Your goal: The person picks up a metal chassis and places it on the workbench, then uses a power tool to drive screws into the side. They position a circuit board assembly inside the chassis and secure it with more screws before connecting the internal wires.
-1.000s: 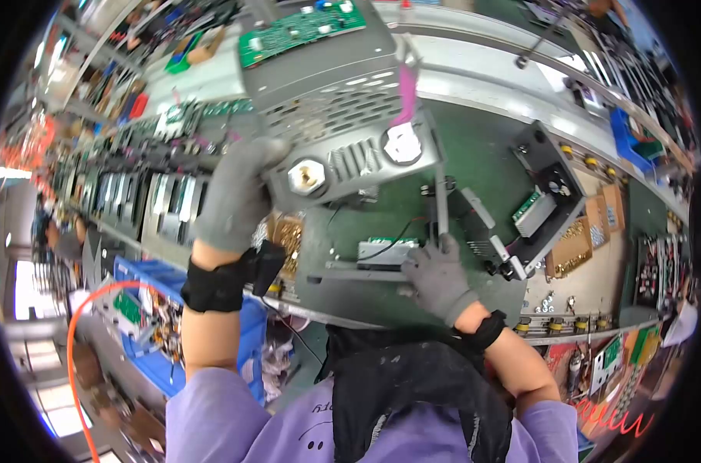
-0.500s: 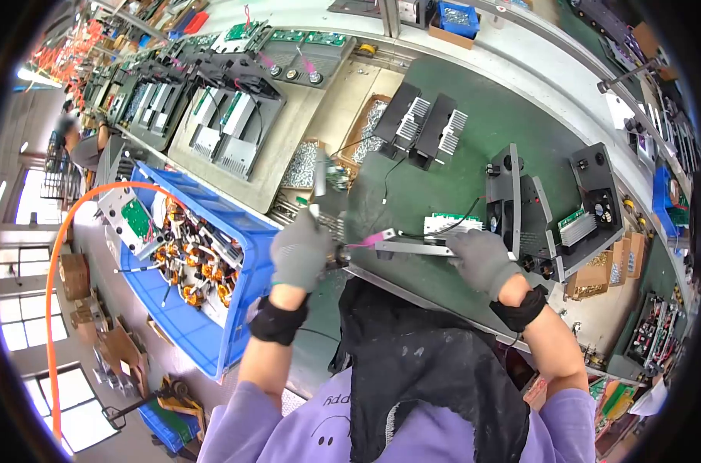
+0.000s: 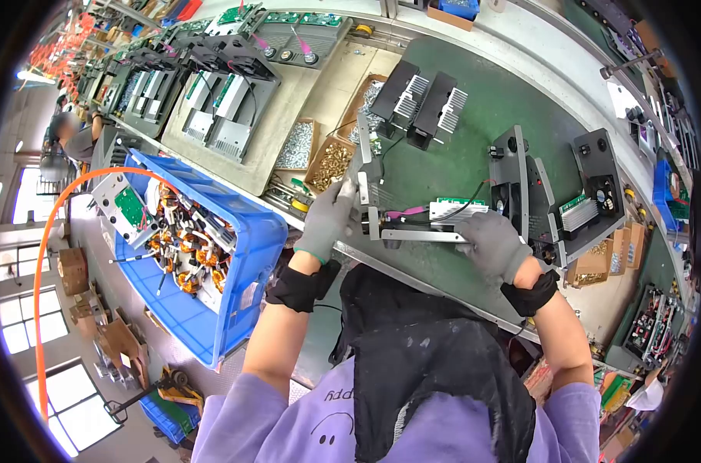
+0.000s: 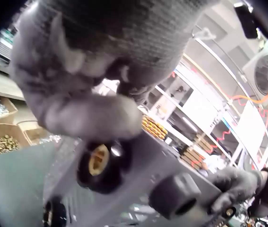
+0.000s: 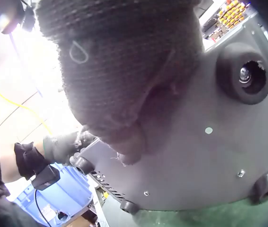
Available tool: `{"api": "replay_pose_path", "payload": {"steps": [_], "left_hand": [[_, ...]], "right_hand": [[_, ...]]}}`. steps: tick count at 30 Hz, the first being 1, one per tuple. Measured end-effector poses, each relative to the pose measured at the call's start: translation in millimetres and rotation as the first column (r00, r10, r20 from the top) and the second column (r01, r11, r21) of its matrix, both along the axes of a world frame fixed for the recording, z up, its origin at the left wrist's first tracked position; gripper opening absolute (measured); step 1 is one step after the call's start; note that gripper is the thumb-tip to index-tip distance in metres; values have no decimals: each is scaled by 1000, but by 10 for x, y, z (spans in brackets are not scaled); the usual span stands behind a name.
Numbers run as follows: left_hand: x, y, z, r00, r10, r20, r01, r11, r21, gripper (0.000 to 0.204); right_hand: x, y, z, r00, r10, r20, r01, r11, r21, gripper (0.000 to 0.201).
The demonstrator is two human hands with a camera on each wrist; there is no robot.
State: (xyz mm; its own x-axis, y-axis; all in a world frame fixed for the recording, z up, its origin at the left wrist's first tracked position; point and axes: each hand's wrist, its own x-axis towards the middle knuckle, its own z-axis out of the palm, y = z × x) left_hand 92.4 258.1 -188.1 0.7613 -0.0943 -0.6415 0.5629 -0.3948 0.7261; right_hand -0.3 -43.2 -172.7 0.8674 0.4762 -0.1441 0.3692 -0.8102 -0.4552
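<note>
My gloved left hand grips the end panel at the left end of a dark grey metal casing. In the left wrist view its fingers curl over the panel's edge, right above a brass-centred black socket. At the casing's near side, my gloved right hand holds the base by its edge. The right wrist view shows the flat base underside tilted up, with black rubber feet and the thumb against it. Inside the casing are a finned heat sink and a pink-sleeved wire.
A second open casing stands at the right. Two black heat-sink units sit behind on the green mat. Boxes of brass fasteners and silver screws lie left. A blue crate of wired parts stands beside the bench.
The end panel, held up high at first, has come down to the casing's left end with my left hand. My right hand has stayed at the casing's near side.
</note>
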Motion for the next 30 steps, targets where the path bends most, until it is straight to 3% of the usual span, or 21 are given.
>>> {"api": "replay_pose_path", "payload": {"steps": [3, 4, 7, 9, 11, 13, 14, 16, 23, 24, 26, 27, 28, 30], "left_hand": [[-154, 237, -653, 992, -5, 125, 13, 998, -60, 42], [-162, 181, -672, 864, -267, 427, 85, 913, 399, 44], [-219, 174, -807, 839, -428, 335, 158, 782, 603, 63], [-150, 124, -751, 880, -392, 268, 177, 795, 581, 69], [-102, 106, -644, 915, -358, 188, 201, 807, 555, 74], [-43, 105, -617, 909, -405, 94, 289, 778, 558, 80], [-55, 109, -676, 901, -422, 101, 304, 779, 549, 85], [-87, 46, -719, 895, -433, 105, 312, 777, 547, 86], [-314, -391, -543, 862, -507, -16, 449, 746, 492, 91], [-426, -397, -695, 837, -537, 104, 418, 751, 511, 87], [-430, -460, -791, 779, -623, 76, 529, 717, 454, 82], [-411, -485, -814, 718, -694, 60, 621, 676, 397, 78], [-359, -538, -743, 714, -692, 105, 617, 693, 372, 57], [-93, -640, -975, 698, -704, 129, 641, 695, 326, 47]], "right_hand": [[35, 18, 53, 999, 12, -37, -13, 999, -31, 41], [30, 57, 132, 997, -23, 71, 24, 1000, -8, 43], [-154, 156, 299, 941, -132, 313, 100, 988, 116, 45], [-473, 132, 308, 912, -141, 385, 92, 985, 143, 39], [-755, 101, 194, 938, -104, 330, 66, 990, 125, 34], [-994, 78, -160, 994, -77, -82, 80, 996, 38, 30], [-1081, 80, -355, 993, -85, -82, 88, 996, 34, 30], [-1186, 103, -682, 976, -216, -35, 207, 963, -175, 29], [-1451, 96, -866, 849, -516, -109, 430, 797, -425, 33], [-1494, 80, -858, 836, -543, -73, 454, 761, -464, 34], [-1671, -22, -984, 838, -539, 82, 496, 692, -525, 38], [-1734, -89, -1039, 829, -554, 79, 506, 682, -528, 38], [-1803, -146, -1079, 817, -575, 50, 495, 652, -574, 39], [-1912, -285, -1118, 765, -641, -60, 488, 639, -595, 41]]}}
